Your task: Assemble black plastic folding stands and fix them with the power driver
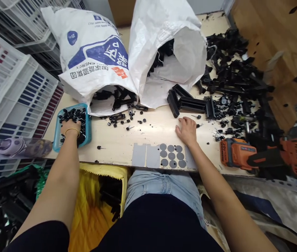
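Note:
My left hand point(71, 126) reaches down into a blue plastic basket point(87, 131) full of small black parts with metal pins point(79, 114). Its fingertips are hidden among the parts, so its grip does not show. My right hand point(187, 130) rests on the wooden table with thumb and fingers apart, holding nothing visible. Just beyond it lie stacked black plastic brackets point(192, 104). A small black part with a pin point(199, 125) lies right beside its fingers.
Two white sacks point(98, 52) holding black parts stand at the back. Black pieces point(232, 70) heap up at the right, behind an orange cordless tool point(237, 154). Grey round pads point(171, 155) lie at the front edge. A bottle point(25, 146) lies left of the basket.

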`<state>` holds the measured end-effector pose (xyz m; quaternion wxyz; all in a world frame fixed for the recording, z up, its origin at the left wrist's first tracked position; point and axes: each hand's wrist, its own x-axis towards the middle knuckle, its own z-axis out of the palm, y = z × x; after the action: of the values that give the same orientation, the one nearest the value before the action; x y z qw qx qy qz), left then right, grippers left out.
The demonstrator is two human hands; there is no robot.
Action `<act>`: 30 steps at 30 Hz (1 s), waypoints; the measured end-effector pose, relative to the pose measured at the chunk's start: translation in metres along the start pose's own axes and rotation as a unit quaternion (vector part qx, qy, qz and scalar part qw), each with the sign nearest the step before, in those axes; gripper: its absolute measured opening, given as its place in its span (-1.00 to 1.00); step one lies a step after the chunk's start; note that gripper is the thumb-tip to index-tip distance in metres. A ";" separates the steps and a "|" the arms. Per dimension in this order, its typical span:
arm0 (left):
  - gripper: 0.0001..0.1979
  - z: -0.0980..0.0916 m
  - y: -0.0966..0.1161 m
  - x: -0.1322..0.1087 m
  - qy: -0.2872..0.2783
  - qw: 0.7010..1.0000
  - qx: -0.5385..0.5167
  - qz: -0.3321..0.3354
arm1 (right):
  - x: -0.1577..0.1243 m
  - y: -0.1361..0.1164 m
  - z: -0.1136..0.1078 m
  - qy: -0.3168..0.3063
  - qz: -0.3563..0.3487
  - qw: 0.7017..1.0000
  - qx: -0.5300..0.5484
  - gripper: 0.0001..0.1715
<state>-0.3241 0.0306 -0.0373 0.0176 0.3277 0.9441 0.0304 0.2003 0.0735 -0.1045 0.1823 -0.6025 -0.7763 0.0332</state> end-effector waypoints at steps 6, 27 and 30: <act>-0.89 -0.019 -0.001 -0.008 0.093 0.992 -0.066 -0.055 | 0.000 -0.001 -0.001 0.001 -0.004 1.000 0.002 -0.51; -0.86 0.094 0.115 -0.189 0.125 0.921 -0.277 0.244 | -0.012 -0.162 0.054 -0.134 -0.083 0.985 0.066 -0.26; -0.87 0.094 0.113 -0.199 0.116 0.914 -0.274 0.277 | 0.043 -0.178 0.071 -0.160 -0.162 0.971 0.075 -0.33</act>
<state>-0.0935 0.0005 -0.1209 -0.0119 0.5527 0.7656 0.3290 0.0037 0.0780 -0.1116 0.1030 -0.4400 -0.8781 0.1576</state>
